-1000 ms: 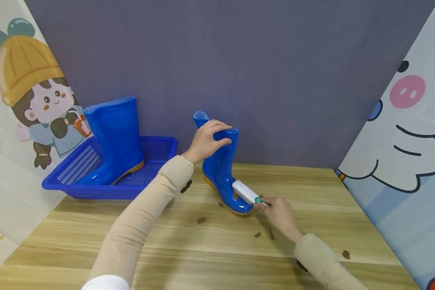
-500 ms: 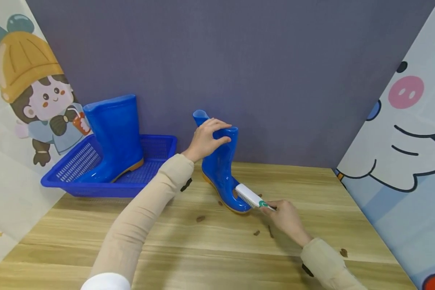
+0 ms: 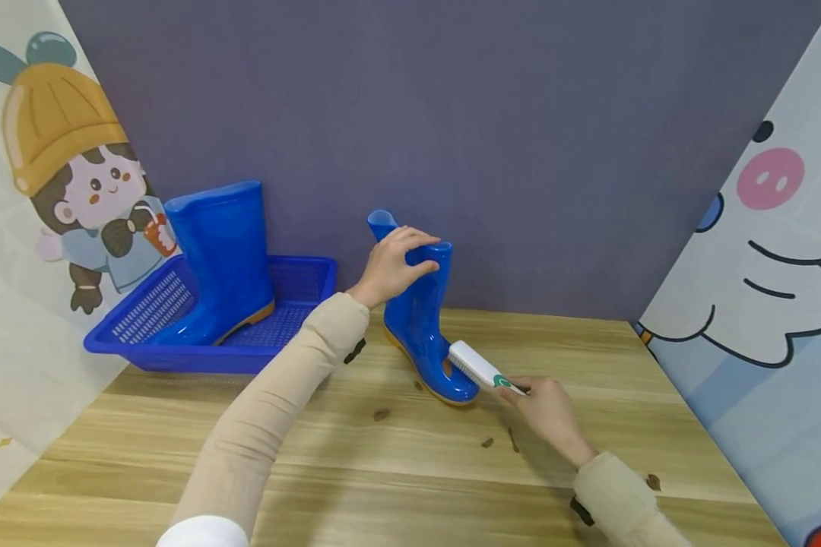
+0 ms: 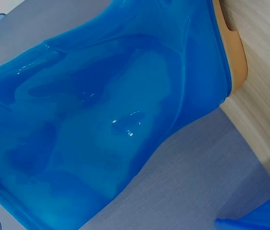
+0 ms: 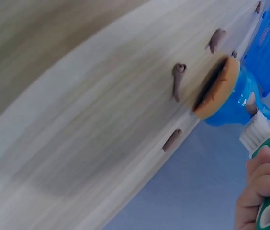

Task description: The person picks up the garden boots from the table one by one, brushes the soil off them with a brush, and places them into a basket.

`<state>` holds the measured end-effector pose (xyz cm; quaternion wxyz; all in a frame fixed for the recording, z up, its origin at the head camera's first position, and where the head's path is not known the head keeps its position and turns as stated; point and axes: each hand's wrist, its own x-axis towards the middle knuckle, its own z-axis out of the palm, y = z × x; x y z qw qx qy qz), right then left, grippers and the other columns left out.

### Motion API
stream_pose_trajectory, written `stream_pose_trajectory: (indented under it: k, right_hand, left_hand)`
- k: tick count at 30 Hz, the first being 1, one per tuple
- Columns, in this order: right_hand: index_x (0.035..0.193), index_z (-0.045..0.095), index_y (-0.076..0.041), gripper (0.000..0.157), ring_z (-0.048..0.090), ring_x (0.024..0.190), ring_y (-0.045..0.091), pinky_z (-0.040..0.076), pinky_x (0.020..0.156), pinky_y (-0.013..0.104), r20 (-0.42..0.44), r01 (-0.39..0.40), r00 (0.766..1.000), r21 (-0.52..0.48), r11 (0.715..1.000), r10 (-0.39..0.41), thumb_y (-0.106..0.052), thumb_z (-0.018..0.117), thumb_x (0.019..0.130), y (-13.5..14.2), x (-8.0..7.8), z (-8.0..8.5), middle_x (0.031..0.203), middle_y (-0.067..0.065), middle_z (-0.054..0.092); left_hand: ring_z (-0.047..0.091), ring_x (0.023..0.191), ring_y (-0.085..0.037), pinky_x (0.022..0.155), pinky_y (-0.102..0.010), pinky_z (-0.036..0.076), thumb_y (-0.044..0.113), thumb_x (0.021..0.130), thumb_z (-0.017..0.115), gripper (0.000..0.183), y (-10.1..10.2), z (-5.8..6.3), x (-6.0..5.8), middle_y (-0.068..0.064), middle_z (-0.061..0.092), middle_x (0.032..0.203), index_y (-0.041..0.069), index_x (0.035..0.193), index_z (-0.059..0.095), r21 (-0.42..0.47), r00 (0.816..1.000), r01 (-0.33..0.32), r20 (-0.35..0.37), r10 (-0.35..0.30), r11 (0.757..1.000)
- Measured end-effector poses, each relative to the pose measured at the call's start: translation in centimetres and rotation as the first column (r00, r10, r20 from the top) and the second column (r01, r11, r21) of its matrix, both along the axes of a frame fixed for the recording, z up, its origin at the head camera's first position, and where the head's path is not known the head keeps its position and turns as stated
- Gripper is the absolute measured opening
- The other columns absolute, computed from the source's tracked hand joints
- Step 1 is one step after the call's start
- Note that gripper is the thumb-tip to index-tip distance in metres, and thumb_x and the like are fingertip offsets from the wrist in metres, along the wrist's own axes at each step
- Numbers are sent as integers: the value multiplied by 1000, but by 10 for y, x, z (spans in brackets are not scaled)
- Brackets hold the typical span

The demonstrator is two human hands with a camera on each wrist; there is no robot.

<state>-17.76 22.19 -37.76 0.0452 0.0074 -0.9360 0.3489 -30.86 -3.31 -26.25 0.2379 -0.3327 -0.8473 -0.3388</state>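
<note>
Head view: a blue boot (image 3: 417, 327) is standing on the wooden bench (image 3: 397, 463), sole down, its toe pointing toward the person's right side. The left hand (image 3: 391, 266) is holding the top of the shaft, its grip narrowing around the rim between thumb and fingers. The right hand (image 3: 543, 406) is pinching the handle of a white and green brush (image 3: 475, 363), whose bristles are facing the boot's front beside a brown patch (image 3: 446, 368); whether they are touching, I cannot tell. Brown bits (image 3: 381, 414) are lying scattered around the boot. To the left, a second boot (image 3: 226, 251) is standing inside a blue basket (image 3: 198, 360), near a grey wall (image 3: 520, 152).
</note>
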Motion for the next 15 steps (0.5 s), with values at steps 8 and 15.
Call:
stream_pose_trajectory:
  k: [8,15]
  right_hand:
    - [98,71,-1,27,53,56,8,42,47,24,5,-21,1000,-13,1000,21,-21,69,81,-9,-8,-5,85,11,71]
    - [95,72,-4,24,53,66,12,42,53,25,19,-42,999,49,998,42,-22,69,80,0,-5,5,97,14,69]
  left_hand:
    - [50,116,-21,103,-36,37,26,82,68,39,1,-1,1,-4,62,115,11,118,62,-5,1000,4,-10,-4,1000]
    - [51,115,-21,104,-36,36,25,82,69,38,2,-1,1,-5,63,114,11,116,63,15,1000,10,-24,-9,1000]
